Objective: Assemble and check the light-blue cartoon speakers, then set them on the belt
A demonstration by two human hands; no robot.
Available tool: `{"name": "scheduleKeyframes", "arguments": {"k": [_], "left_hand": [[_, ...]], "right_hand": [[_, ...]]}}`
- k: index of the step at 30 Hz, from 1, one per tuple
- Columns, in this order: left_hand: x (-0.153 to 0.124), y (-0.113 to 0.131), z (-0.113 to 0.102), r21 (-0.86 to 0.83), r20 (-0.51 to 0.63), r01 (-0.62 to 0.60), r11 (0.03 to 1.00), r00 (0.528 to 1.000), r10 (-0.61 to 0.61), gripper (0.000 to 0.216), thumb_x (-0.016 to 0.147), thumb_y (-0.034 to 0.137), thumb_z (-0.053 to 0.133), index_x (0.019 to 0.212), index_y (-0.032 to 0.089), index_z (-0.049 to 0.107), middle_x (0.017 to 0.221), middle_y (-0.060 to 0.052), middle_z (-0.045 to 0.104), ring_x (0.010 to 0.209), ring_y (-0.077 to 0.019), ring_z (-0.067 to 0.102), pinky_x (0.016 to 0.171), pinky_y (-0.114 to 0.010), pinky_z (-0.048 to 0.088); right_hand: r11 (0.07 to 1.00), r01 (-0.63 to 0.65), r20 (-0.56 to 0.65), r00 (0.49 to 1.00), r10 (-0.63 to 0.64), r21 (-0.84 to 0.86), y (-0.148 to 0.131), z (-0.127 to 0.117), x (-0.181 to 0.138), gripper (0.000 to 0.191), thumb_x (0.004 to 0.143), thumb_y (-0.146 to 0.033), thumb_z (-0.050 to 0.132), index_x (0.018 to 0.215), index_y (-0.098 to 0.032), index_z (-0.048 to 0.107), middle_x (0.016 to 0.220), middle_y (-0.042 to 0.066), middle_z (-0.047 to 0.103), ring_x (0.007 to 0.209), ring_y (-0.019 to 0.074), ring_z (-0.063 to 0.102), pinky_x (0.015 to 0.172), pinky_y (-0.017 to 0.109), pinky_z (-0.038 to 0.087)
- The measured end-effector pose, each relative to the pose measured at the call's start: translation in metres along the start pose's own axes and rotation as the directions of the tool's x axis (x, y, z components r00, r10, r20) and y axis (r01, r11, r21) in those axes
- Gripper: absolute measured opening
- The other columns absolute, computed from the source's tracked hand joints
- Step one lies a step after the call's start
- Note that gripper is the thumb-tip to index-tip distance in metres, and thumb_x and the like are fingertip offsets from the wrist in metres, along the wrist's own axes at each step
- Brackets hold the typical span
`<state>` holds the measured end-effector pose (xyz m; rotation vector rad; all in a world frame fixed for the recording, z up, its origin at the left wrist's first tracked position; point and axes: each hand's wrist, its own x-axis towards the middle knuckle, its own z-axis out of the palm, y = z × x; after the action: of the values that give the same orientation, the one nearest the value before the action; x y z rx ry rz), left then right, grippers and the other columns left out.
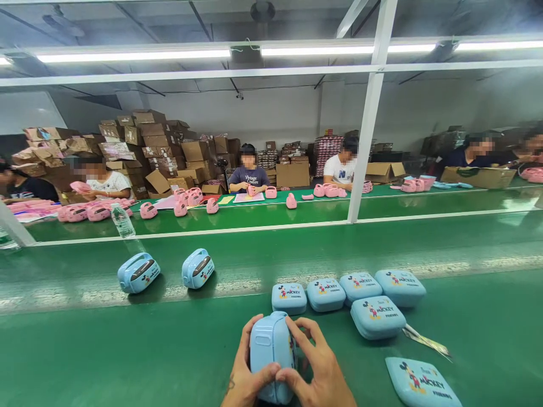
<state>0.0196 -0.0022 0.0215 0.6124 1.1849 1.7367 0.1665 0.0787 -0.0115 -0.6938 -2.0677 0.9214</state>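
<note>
Between my two hands is a light blue plastic case (265, 345), stood on its edge with its latch side toward me. My left hand (250, 367) wraps its left side, thumb across the front. On the right side, my right hand (316, 362) grips it, with the thumb near the lower seam and fingers over the printed face. Most of that printed face is hidden by the fingers. Just beyond lie several blue cases with a Mickey print, among them a near one (377, 317) and a left one (289, 298). Another blue case (422, 381) sits at lower right.
Two blue cases with handles, one left (139, 273) and one nearer the middle (198, 269), stand farther back. A clear bottle (123, 220) stands behind them. A thin packet (426, 341) lies at right. A white post (369, 113) rises ahead. Several co-workers sit across with pink cases (148, 210).
</note>
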Motion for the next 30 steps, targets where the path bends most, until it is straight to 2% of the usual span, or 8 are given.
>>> {"name": "scheduleKeyframes", "arguments": {"k": [3, 6, 10, 19, 24, 26, 28, 30], "left_hand": [[0.000, 0.000, -0.002, -0.038, 0.018, 0.039, 0.999, 0.999, -0.038, 0.092, 0.048, 0.040, 0.097, 0.127, 0.030, 0.051, 0.117, -0.010, 0.075, 0.100, -0.0342, 0.070, 0.091, -0.044, 0.053], [0.001, 0.000, -0.004, -0.082, 0.011, 0.073, 0.994, 0.997, -0.072, 0.088, 0.051, 0.039, 0.095, 0.127, 0.030, 0.052, 0.118, -0.009, 0.074, 0.104, -0.0336, 0.069, 0.092, -0.043, 0.053], [0.001, -0.002, -0.005, -0.115, 0.014, 0.103, 0.988, 0.995, -0.102, 0.082, 0.057, 0.038, 0.092, 0.128, 0.030, 0.053, 0.120, -0.009, 0.074, 0.106, -0.0322, 0.069, 0.093, -0.042, 0.053], [-0.003, 0.001, -0.004, -0.079, 0.098, 0.123, 0.989, 0.988, -0.116, 0.087, 0.054, 0.038, 0.094, 0.130, 0.032, 0.052, 0.114, -0.007, 0.075, 0.103, -0.0303, 0.070, 0.090, -0.038, 0.052], [-0.004, 0.001, -0.004, -0.139, 0.085, 0.221, 0.965, 0.974, -0.210, 0.080, 0.058, 0.033, 0.092, 0.129, 0.030, 0.056, 0.114, -0.007, 0.077, 0.106, -0.0310, 0.071, 0.092, -0.040, 0.054], [-0.003, 0.000, -0.006, -0.231, 0.117, 0.287, 0.929, 0.957, -0.267, 0.062, 0.065, 0.035, 0.087, 0.121, 0.026, 0.064, 0.111, -0.008, 0.079, 0.109, -0.0322, 0.071, 0.096, -0.042, 0.053], [-0.002, 0.001, -0.009, -0.311, 0.173, 0.365, 0.878, 0.930, -0.326, 0.046, 0.067, 0.039, 0.085, 0.107, 0.019, 0.074, 0.104, -0.010, 0.082, 0.107, -0.0328, 0.073, 0.100, -0.044, 0.053], [0.000, 0.003, -0.012, -0.359, 0.246, 0.430, 0.828, 0.900, -0.361, 0.043, 0.065, 0.042, 0.086, 0.096, 0.014, 0.079, 0.096, -0.012, 0.084, 0.103, -0.0339, 0.075, 0.103, -0.046, 0.052]], "right_hand": [[0.998, 0.055, 0.040, 0.998, -0.055, 0.004, 0.002, -0.003, 0.000, 0.089, 0.078, -0.065, 0.069, 0.153, -0.028, 0.041, 0.144, 0.015, 0.050, 0.122, 0.0348, 0.061, 0.099, 0.046, 0.058], [0.980, 0.200, 0.146, 0.969, -0.197, -0.006, 0.005, -0.010, 0.002, 0.099, 0.075, -0.058, 0.076, 0.157, -0.029, 0.031, 0.160, 0.016, 0.035, 0.140, 0.0408, 0.046, 0.111, 0.054, 0.048], [0.967, 0.255, 0.238, 0.940, -0.245, -0.010, 0.007, -0.016, 0.004, 0.101, 0.077, -0.047, 0.079, 0.159, -0.029, 0.024, 0.165, 0.014, 0.029, 0.150, 0.0404, 0.032, 0.119, 0.060, 0.037], [0.948, 0.308, 0.153, 0.943, -0.294, -0.081, 0.010, -0.011, 0.002, 0.110, 0.069, -0.056, 0.085, 0.159, -0.032, 0.025, 0.156, 0.016, 0.043, 0.140, 0.0404, 0.046, 0.112, 0.058, 0.047], [0.954, 0.294, 0.154, 0.947, -0.281, -0.066, 0.006, -0.011, -0.001, 0.114, 0.064, -0.060, 0.086, 0.158, -0.033, 0.028, 0.154, 0.017, 0.045, 0.139, 0.0405, 0.048, 0.111, 0.059, 0.048], [0.969, 0.246, 0.171, 0.954, -0.245, 0.014, 0.002, -0.015, -0.002, 0.110, 0.068, -0.060, 0.083, 0.158, -0.031, 0.027, 0.159, 0.016, 0.039, 0.145, 0.0407, 0.042, 0.116, 0.060, 0.042], [0.976, 0.195, 0.137, 0.969, -0.207, 0.095, -0.003, -0.020, -0.002, 0.095, 0.081, -0.053, 0.074, 0.159, -0.029, 0.025, 0.163, 0.013, 0.034, 0.150, 0.0382, 0.033, 0.121, 0.061, 0.034], [0.974, 0.161, 0.080, 0.981, -0.176, 0.158, -0.005, -0.025, -0.002, 0.081, 0.088, -0.044, 0.064, 0.159, -0.029, 0.025, 0.164, 0.010, 0.034, 0.153, 0.0346, 0.029, 0.124, 0.061, 0.027]]}}
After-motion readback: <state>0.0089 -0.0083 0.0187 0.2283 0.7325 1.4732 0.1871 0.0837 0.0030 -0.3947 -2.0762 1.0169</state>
